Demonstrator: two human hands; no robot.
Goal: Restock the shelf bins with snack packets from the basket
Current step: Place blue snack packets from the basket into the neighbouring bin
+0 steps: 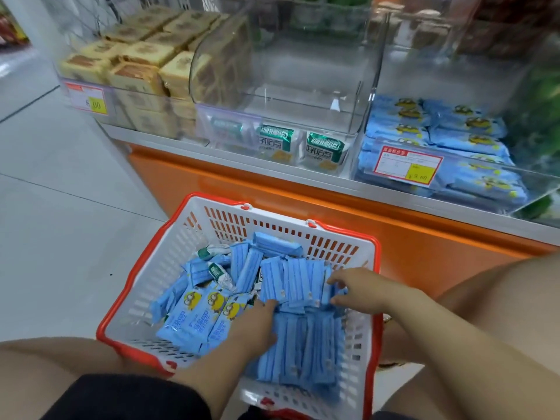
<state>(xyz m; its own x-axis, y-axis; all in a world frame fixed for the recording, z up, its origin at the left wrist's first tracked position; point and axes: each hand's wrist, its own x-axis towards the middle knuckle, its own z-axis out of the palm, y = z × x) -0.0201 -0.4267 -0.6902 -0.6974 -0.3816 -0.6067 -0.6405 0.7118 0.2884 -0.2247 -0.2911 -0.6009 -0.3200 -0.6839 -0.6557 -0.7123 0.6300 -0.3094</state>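
head | left hand [257, 325] touches, right hand [360, 287] grips blue packets [291, 283] | basket [169, 268]

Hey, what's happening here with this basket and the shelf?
A person has both hands in a red-rimmed basket full of blue packets. The left hand presses against one end of a standing row of them and the right hand pinches the other end. The row is not yet lifted. The right shelf bin holds matching packets.

Pale grey tiled floor [60, 192] with thin dark joints, softly glossy. Orange cabinet front [333, 213] under a grey shelf edge [145, 138]. Even indoor light.
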